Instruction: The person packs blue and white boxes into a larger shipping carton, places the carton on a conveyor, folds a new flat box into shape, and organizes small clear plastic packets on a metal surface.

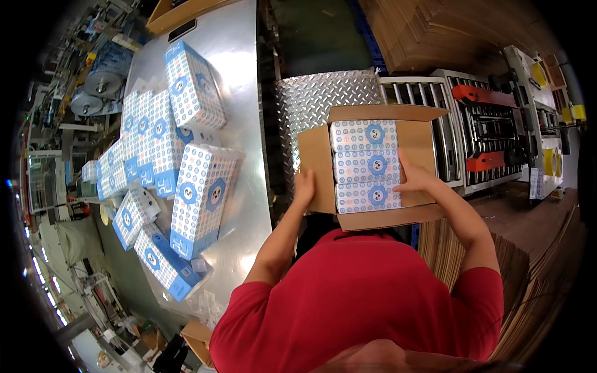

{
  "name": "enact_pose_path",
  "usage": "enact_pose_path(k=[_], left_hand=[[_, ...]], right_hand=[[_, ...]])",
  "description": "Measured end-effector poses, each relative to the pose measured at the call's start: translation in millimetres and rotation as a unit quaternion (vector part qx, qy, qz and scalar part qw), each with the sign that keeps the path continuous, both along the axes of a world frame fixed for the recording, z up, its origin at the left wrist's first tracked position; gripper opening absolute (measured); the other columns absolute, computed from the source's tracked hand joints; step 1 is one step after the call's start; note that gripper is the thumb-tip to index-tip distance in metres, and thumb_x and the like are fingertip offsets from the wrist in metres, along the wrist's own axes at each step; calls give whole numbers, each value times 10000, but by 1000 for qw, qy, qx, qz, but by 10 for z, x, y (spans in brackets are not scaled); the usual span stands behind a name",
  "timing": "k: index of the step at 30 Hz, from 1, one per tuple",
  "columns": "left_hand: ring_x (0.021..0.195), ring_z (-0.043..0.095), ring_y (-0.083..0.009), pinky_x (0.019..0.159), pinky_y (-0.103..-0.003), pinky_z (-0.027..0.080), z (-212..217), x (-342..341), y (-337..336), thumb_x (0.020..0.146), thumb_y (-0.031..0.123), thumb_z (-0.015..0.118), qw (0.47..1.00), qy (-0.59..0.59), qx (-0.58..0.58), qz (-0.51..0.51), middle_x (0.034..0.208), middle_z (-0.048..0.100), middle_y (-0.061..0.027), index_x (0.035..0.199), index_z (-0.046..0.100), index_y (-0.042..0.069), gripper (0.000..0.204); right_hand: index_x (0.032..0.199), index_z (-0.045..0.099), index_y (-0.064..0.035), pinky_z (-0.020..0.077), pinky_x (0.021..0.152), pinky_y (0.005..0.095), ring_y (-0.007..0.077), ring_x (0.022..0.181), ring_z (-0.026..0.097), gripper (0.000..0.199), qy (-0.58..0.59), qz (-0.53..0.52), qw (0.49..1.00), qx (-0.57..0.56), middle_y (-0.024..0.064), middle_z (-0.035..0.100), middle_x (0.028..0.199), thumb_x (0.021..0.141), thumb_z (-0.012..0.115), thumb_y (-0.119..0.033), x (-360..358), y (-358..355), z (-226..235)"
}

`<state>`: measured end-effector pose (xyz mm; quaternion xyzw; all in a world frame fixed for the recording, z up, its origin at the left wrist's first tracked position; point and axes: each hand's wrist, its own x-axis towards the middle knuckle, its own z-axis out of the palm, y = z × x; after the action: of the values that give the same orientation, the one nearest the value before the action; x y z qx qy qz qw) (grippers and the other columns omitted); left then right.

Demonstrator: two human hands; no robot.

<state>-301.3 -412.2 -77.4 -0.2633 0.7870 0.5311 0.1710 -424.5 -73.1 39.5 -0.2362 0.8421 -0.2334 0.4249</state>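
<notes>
three blue-and-white patterned packs [367,165] lie side by side inside an open cardboard carton [415,144], stacked from the far wall toward the near one, each with a round blue badge at its middle. the carton sits just in front of the person, on the edge of a ribbed diamond-plate surface [311,102], with a roller conveyor [435,99] right behind it and its flaps folded outward.

the left hand [305,186] is pressed against the outside of the carton's left flap, its fingers [306,179] held together and flat on the cardboard. the right hand [415,177] rests inside the carton on the right end of the packs, fingers [404,163] slightly spread over the nearest two; whether they grip or only push cannot be told.

to the left, a shiny metal bench [239,74] carries many more of the same packs [202,199], some wrapped in clear film, lying in loose rows and at angles. a brown box [171,12] stands at the bench's far end. flattened cardboard sheets [535,248] are piled to the right, and a red sleeve [360,292] fills the lower middle.
</notes>
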Motion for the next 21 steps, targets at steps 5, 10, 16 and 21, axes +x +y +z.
enact_pose_path(k=[5, 10, 16, 21], left_hand=[[1026, 594, -241, 878, -323, 474, 1419, 1, -128, 898, 293, 458, 889, 187, 411, 72, 1217, 541, -154, 1304, 363, -20, 521], [1357, 201, -335, 1086, -513, 153, 1135, -287, 654, 793, 445, 575, 792, 283, -233, -487, 1460, 241, -163, 1387, 320, 95, 735], [1205, 405, -307, 955, -478, 345, 1149, -972, 584, 815, 352, 565, 720, 185, -214, -634, 1327, 420, -132, 1266, 466, 102, 525], [955, 570, -306, 688, -446, 473, 2180, -1826, 633, 833, 278, 533, 686, 602, -325, -246, 1138, 552, -114, 1122, 517, 80, 351]], right_hand=[[1425, -60, -7, 299, 1043, 361, 350, 1312, 309, 1217, -4, -27, 996, -84, 276, 248, 1422, 644, 796, -376, 2, 228, -163], [1432, 19, -18, 265, 1055, 382, 330, 1284, 346, 1180, -245, -1, 969, -29, 251, 319, 1387, 634, 794, -410, 29, 370, 275], [1371, 331, -118, 312, 1019, 434, 347, 1268, 366, 1008, 129, 45, 976, 170, 158, 388, 1376, 537, 812, -417, -51, 528, 561], [1441, 1, -34, 348, 1008, 373, 368, 1226, 404, 1236, 141, -456, 875, 76, 274, 385, 1321, 589, 835, -359, 189, 422, -370]])
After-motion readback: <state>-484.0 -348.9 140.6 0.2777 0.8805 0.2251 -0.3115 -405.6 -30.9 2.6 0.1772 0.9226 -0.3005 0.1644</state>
